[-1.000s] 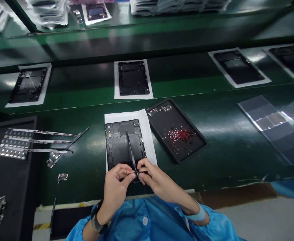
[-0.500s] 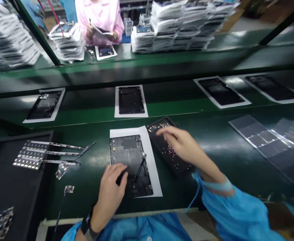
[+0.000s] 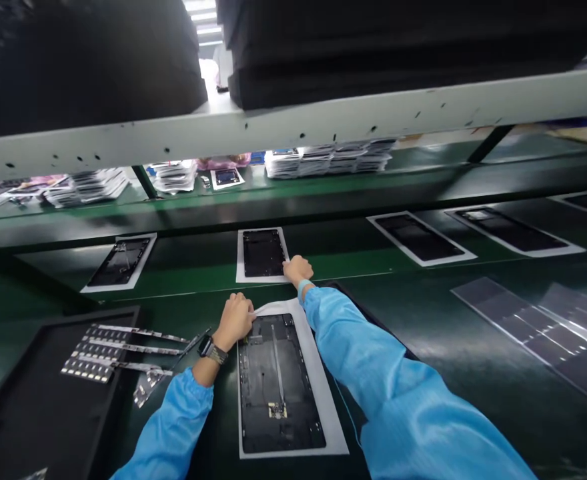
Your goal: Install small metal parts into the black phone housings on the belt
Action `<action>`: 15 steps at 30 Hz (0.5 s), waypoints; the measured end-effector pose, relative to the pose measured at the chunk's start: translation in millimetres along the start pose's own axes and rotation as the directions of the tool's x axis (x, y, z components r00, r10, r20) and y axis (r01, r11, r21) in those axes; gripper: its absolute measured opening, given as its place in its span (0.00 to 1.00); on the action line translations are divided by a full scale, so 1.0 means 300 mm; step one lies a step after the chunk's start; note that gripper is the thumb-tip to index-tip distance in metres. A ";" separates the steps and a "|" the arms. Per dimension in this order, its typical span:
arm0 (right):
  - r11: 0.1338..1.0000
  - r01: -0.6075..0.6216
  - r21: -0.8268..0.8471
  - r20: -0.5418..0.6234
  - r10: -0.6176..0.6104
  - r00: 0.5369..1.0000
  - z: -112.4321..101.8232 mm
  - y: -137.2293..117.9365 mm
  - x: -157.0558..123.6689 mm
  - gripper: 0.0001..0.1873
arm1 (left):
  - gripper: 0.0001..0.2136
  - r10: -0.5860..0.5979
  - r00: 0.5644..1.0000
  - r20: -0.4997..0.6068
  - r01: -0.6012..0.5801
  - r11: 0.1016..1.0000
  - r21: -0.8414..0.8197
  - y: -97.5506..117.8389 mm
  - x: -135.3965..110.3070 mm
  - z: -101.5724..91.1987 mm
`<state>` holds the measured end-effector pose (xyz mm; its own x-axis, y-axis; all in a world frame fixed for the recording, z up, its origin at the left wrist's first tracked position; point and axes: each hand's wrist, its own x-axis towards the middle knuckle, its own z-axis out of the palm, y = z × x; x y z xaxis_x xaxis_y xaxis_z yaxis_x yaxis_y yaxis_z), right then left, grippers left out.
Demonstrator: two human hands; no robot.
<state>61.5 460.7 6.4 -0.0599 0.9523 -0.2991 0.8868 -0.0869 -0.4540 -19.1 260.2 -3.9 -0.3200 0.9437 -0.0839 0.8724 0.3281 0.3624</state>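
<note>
A black tablet back housing (image 3: pixel 261 373) lies on a white paper sheet (image 3: pixel 323 413) in front of me. Inside it are a small circuit board (image 3: pixel 277 411) near the bottom and a ribbon strip (image 3: pixel 277 360) running upward. My left hand (image 3: pixel 237 317) is closed on the top left corner of this sheet, whose upper edge is bent up. Reaching farther, my right hand (image 3: pixel 298 268) pinches the lower right corner of another white sheet (image 3: pixel 241 273), under a second tablet housing (image 3: pixel 263 252). Its fingertips are partly hidden.
A black tray (image 3: pixel 28 413) on the left bears strips of small parts (image 3: pixel 93 350). Clear plastic sheets (image 3: pixel 523 327) lie at right. More housings on paper, one of them (image 3: pixel 421 237) at right, line the green strip. Overhead runs a white shelf edge (image 3: pixel 298 127) with black boxes.
My right hand has moved from the dark parts tray to the farther sheet. My left hand has shifted to the near sheet's top corner. A circuit board now shows in the housing; the view tilted up.
</note>
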 end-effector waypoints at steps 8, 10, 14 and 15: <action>0.971 -0.110 0.213 0.035 0.105 0.994 0.032 -0.066 0.011 0.18 | 0.05 0.112 0.993 0.033 -0.108 0.990 -0.090 -0.020 0.016 0.022; 0.945 -0.127 0.301 0.078 0.109 0.991 0.024 -0.071 0.023 0.18 | 0.05 0.116 0.993 0.027 -0.112 0.987 -0.115 -0.037 0.037 0.020; 0.845 -0.136 0.518 0.189 0.042 0.981 -0.005 -0.073 0.053 0.18 | 0.04 0.089 0.996 0.012 -0.086 0.985 -0.151 -0.075 0.134 0.006; 0.806 -0.120 0.579 0.200 0.002 0.980 -0.017 -0.072 0.059 0.17 | 0.04 0.076 0.997 0.009 -0.074 0.985 -0.158 -0.087 0.173 -0.001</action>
<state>43.4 481.0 15.2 -0.1484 0.8742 -0.4623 0.4569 -0.3540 -0.8161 -58.5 300.5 -17.5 -0.2490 0.9663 -0.0647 0.8242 0.2465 0.5099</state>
